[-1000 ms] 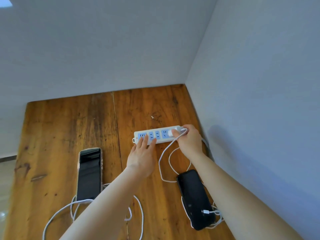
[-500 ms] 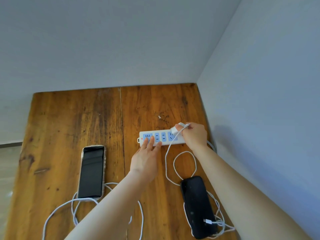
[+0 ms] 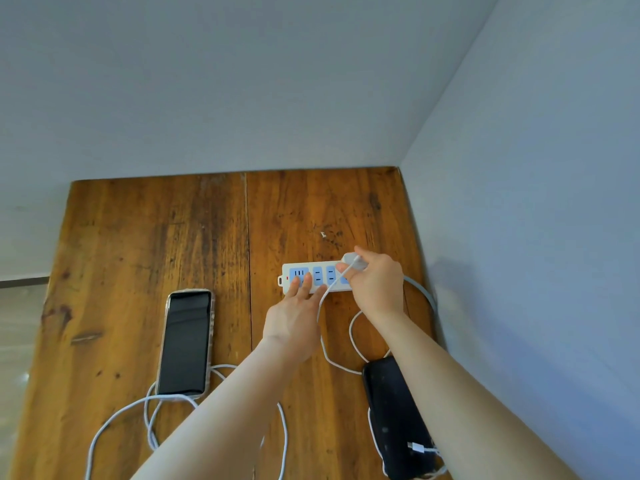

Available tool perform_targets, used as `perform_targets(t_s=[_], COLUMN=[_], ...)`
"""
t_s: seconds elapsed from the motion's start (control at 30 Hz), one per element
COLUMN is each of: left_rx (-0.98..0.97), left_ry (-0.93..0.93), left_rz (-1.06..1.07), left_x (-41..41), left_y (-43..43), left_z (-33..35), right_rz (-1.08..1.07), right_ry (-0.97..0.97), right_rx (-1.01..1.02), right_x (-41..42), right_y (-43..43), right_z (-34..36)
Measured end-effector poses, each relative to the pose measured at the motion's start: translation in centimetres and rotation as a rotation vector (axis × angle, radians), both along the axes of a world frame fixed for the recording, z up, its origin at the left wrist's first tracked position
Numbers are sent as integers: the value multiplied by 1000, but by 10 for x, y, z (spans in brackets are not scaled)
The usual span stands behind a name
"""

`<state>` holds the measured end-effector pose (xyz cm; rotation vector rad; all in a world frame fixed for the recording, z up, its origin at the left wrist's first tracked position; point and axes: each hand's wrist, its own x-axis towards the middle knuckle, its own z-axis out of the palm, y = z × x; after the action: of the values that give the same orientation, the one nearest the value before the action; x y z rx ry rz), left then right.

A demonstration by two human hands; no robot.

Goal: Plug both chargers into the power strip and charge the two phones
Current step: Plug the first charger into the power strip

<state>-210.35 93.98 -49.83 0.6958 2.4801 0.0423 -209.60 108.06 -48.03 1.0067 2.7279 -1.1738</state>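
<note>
Your right hand pinches the white charger plug just over the power strip's right-end socket; strip runs left-right. Left hand, fingers flat and spread, pins its left end. Push straight down, I'd say.

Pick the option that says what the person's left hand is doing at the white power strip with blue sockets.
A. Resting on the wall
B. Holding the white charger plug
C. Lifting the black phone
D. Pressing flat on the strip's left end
D: the left hand lies open with its fingers on the left end of the white power strip with blue sockets, while the right hand pinches the white charger plug.
</note>
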Motion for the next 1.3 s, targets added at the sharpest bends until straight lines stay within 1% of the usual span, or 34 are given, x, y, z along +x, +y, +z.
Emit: perform_targets(t_s=[0.17,0.6,0.73,0.8,0.87,0.9,0.93,1.0,1.1,1.17,1.3], left_rx=[-6,-25,-34,-25,17,59,114,240,345,335,239], left_ry=[-9,-18,-93,-162,-210,-198,-158,-50,104,100,-16], left_rz=[-5,-9,-21,-24,-3,43,123,285,320,309,195], left_x=[-2,-1,-6,-14,-19,-17,-11,12,66,102,159], left_y=[1,0,0,0,-1,-2,-4,-12,-26,-33,-37], left_z=[3,-2,-2,2,8,10,11,10,2,-5,-19], right_rz=[-15,-20,-10,46,111,118,108,66,11,-11,-118], right_ry=[-18,-125,-125,-128,-115,-96,-58,3,-21,-56,-135], right_rx=[-4,92,112,122,54,-5,-49,-66,-22,3,43], right_x=[0,-7,-4,-1,8,16,24,45,85,120,198], right_y=[3,-7,-7,-4,-2,-2,-2,0,9,17,28], right_z=[-3,-10,-7,-5,-3,-2,-2,-2,-1,-1,-3])
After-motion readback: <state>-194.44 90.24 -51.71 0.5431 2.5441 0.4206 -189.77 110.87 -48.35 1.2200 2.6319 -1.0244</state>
